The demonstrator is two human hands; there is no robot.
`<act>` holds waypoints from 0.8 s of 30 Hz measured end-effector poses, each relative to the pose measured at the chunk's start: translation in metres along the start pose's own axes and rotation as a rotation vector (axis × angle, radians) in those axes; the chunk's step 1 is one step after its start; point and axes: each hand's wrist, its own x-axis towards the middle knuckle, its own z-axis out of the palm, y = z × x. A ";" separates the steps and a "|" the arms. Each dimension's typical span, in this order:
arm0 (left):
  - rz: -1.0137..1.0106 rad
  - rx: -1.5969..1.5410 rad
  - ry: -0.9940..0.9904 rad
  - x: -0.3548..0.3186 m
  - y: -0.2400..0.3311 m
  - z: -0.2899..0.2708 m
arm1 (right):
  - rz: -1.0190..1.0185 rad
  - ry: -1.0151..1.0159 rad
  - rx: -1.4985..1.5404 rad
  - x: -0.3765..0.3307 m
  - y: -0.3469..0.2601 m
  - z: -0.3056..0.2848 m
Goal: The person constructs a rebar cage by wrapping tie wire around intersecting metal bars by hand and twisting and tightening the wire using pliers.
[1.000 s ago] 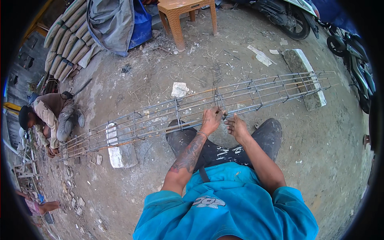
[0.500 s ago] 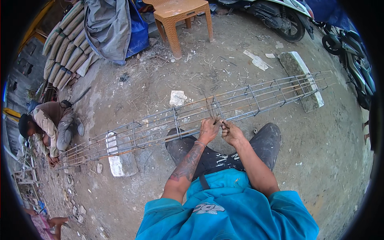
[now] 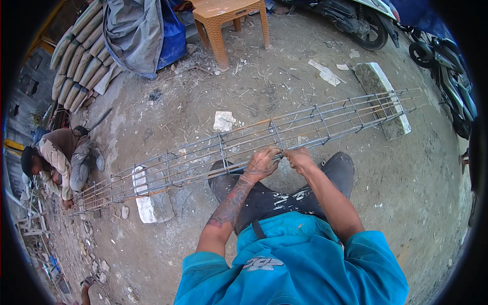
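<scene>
A long cage of steel rebar, with square stirrups along it, stretches across in front of me above my knees. My left hand is closed at the near bar, beside a stirrup. Right next to it, my right hand is also closed, palm down, with its fingertips at the same bar. The two hands almost touch. Whatever is pinched in them is small and hidden by the fingers. My dark trousers, specked with white, show just below.
White-edged concrete blocks lie under the cage, one block at left, another block at right. A person crouches at the cage's left end. Beyond are an orange plastic chair, stacked sacks and a parked motorbike.
My hands have moved from just below the near bar up against it. The right hand has turned palm down. Thin wires that stood up by my left hand no longer show.
</scene>
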 end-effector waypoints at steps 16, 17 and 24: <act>-0.268 -0.011 -0.224 0.019 0.000 -0.005 | -0.443 0.889 0.155 -0.052 0.045 -0.247; -0.255 0.050 -0.291 0.019 0.002 -0.013 | -0.410 0.914 0.151 -0.045 0.066 -0.253; -0.241 0.245 -0.359 0.021 -0.010 -0.016 | -0.304 0.520 -0.431 0.037 0.223 -0.213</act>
